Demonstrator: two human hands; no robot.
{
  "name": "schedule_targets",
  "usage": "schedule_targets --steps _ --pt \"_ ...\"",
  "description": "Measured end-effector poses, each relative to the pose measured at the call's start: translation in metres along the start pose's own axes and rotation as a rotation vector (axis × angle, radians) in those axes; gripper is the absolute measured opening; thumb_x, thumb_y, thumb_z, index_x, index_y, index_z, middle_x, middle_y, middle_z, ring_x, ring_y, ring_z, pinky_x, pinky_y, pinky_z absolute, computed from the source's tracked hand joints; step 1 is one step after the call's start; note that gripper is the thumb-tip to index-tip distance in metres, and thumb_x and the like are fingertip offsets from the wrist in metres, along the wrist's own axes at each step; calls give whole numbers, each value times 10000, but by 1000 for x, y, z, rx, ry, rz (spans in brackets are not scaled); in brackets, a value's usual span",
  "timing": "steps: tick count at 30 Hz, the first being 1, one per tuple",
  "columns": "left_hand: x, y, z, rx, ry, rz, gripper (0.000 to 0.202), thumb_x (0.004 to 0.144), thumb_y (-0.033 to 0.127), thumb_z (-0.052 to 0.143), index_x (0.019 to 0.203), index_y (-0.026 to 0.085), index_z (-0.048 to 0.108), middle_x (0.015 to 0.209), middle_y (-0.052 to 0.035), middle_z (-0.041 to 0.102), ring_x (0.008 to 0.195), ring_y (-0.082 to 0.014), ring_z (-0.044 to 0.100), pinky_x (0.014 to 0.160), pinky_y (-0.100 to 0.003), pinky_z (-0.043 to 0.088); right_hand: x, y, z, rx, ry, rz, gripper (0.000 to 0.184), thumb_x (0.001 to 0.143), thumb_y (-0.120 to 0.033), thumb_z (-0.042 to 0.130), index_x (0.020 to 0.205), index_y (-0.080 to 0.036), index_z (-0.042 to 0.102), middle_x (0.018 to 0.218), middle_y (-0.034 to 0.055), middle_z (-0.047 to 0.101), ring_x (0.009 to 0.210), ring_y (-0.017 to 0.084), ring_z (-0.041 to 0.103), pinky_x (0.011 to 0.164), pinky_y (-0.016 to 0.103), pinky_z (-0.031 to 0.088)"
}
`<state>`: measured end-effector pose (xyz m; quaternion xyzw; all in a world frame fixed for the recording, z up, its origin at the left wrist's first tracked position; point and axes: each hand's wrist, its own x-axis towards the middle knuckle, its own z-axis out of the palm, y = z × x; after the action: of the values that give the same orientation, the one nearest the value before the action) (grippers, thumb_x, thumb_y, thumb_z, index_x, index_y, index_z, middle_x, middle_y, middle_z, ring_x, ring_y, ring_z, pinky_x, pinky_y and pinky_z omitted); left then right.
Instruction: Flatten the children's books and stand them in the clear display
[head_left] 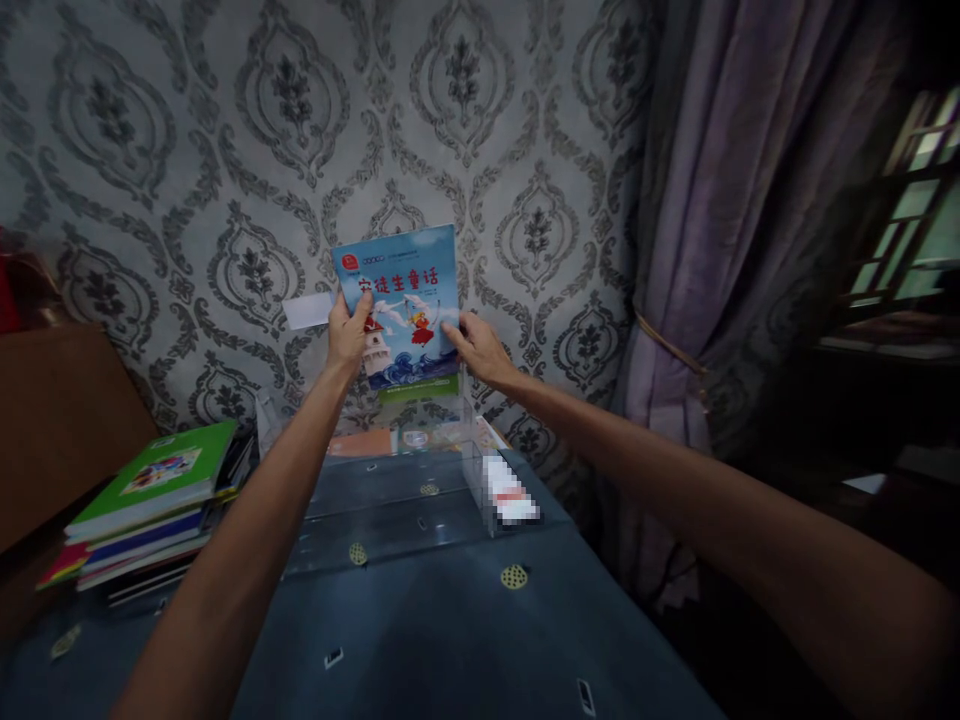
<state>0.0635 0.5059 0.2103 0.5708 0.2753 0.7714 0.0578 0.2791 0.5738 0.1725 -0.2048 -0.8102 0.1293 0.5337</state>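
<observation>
A blue children's book [401, 290] with red characters and a sea picture on its cover stands upright against the patterned wall, above a clear acrylic stepped rack [390, 495]. My left hand [346, 335] grips its left edge, thumb on the cover. My right hand [480, 350] holds its lower right edge with the fingers curled on it. Both arms reach forward over the blue cloth [450, 620].
A stack of books [154, 500] with a green one on top lies at the left beside a brown board [60, 420]. More books lie flat in the rack's back tier [420, 438]. A purple curtain [720, 250] hangs at the right, a window [907, 210] beyond it.
</observation>
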Motion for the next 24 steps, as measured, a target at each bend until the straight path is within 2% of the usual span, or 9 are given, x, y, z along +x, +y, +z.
schedule_targets --steps 3,5,9,12,15,20,24 --pt "2 -3 0 -5 5 12 475 783 580 748 1073 218 647 1080 -63 726 971 -225 708 901 -365 585 4 1 -1 -179 40 -28 299 961 -474 475 785 -233 494 873 50 537 876 223 546 833 355 460" --pt "3 -5 0 -5 4 9 487 783 594 744 1081 222 645 1090 -62 726 975 -225 708 903 -365 586 5 2 -2 -217 52 -12 276 945 -462 496 793 -231 499 918 69 549 901 240 554 847 379 460" --pt "4 -8 -3 -16 -25 -4 513 789 587 745 1129 220 630 1121 -72 718 1005 -229 705 934 -381 574 6 4 -2 -45 45 22 186 914 -407 532 950 -226 502 931 64 615 857 238 606 807 382 481" --pt "6 -10 -5 -10 -40 12 506 802 565 741 1155 221 630 1162 -77 708 1054 -236 695 969 -391 557 7 9 -1 93 42 29 194 883 -369 560 997 -234 478 899 40 647 819 218 624 785 363 497" --pt "6 -10 -6 32 -54 46 519 819 580 718 1188 227 627 1183 -77 701 1103 -243 679 991 -392 545 9 12 -2 160 35 16 160 861 -334 559 960 -237 479 886 31 652 815 204 635 773 347 517" --pt "5 -7 -6 71 -64 79 568 805 652 700 1178 230 621 1181 -80 700 1107 -251 675 995 -397 534 9 17 -3 60 49 13 76 859 -303 535 872 -228 529 939 51 670 839 204 634 793 349 525" --pt "2 -1 -7 171 -66 91 560 789 690 692 1075 212 639 1087 -79 707 1045 -249 679 993 -413 528 -3 24 2 -5 -2 57 53 803 -263 591 785 -216 573 810 45 666 791 217 613 801 369 503"
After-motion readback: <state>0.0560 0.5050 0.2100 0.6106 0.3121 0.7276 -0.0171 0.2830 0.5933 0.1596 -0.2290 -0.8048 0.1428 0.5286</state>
